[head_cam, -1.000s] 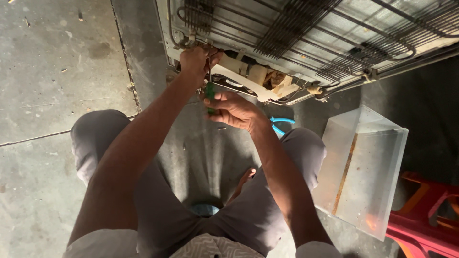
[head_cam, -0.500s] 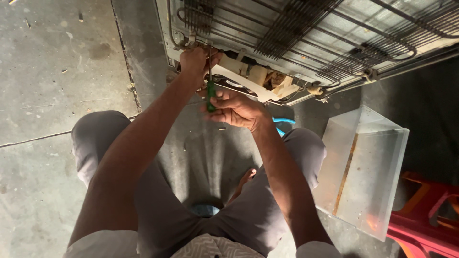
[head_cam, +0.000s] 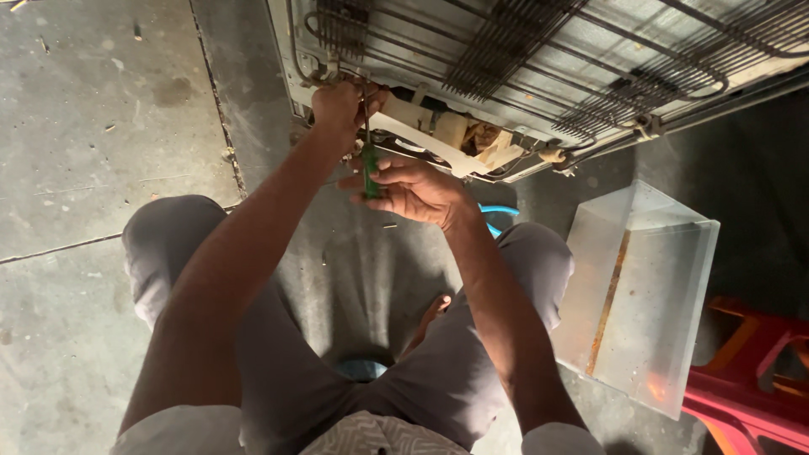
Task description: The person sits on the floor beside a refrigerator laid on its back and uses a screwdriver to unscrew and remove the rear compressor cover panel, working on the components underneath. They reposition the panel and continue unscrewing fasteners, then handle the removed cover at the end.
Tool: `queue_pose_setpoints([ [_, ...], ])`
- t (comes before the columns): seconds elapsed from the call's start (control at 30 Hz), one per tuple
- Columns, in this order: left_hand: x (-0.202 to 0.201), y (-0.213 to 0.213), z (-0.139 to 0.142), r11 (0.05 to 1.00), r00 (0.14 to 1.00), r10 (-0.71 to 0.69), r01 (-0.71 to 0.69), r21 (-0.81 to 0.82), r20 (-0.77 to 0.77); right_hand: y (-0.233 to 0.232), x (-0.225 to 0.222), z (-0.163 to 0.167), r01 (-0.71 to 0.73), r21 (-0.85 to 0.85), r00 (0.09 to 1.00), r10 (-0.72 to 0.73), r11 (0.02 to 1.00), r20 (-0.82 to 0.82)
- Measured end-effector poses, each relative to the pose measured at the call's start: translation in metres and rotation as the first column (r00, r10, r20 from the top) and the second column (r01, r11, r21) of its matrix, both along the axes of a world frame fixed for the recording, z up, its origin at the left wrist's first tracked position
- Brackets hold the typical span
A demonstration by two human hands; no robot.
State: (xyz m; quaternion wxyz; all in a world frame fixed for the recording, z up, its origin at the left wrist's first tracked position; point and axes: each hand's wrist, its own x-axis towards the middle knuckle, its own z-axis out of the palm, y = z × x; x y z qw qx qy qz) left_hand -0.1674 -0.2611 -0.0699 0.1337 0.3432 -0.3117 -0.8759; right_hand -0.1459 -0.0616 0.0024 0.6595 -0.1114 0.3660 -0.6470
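Our left hand (head_cam: 340, 105) gripped something hidden at the refrigerator's (head_cam: 539, 67) back corner. Just right, our right hand (head_cam: 415, 187) clenched a green-handled screwdriver (head_cam: 370, 168), its tip lost behind our fingers. Farther right stood a clear plastic drawer (head_cam: 640, 295), then a red crate (head_cam: 750, 379), cut off.

A slim green-handled metal screwdriver (head_cam: 368, 160) is held upright. Its handle is enclosed by the fingers (head_cam: 383, 181), and its shaft rises above them.
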Motion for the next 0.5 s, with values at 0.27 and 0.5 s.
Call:
queue_pose_setpoints([
  [0.27, 0.002, -0.001, 0.003, 0.999, 0.999, -0.034, 0.033, -0.027, -0.009, -0.003, -0.005, -0.039, 0.096, -0.051, 0.995, -0.095, 0.994, 0.029],
  [0.5, 0.000, -0.001, -0.004, 0.998, 0.968, -0.041, 0.052, 0.037, -0.249, -0.020, 0.014, -0.058, 0.111, 0.096, 0.992, -0.104, 0.989, -0.074],
])
